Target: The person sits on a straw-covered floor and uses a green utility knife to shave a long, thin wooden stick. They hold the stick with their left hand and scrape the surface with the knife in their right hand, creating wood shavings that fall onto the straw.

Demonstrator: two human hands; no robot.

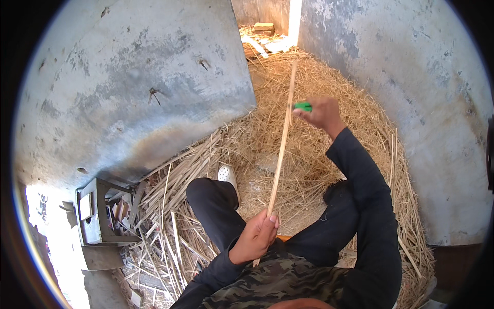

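Note:
My left hand (256, 237) is closed around the lower end of a long, pale bamboo strip (282, 147), near my lap. The strip slants up and slightly right, away from my body. Farther along it, my right hand (324, 113) grips a small green-handled knife (303, 106) from the right. The knife's front end meets the strip; its blade is too small to make out. A thin sliver seems to stand off the strip just below that point. My right arm is stretched forward, while the left one stays bent close to me.
Straw-like shavings (314, 154) cover the floor ahead. Many split strips (190, 165) lie piled at the left, beside an overturned wooden stool-like frame (98, 211). Plastered walls (134, 67) rise on both sides. A brick (264, 27) sits in the far gap. My bent legs (213, 203) flank the work.

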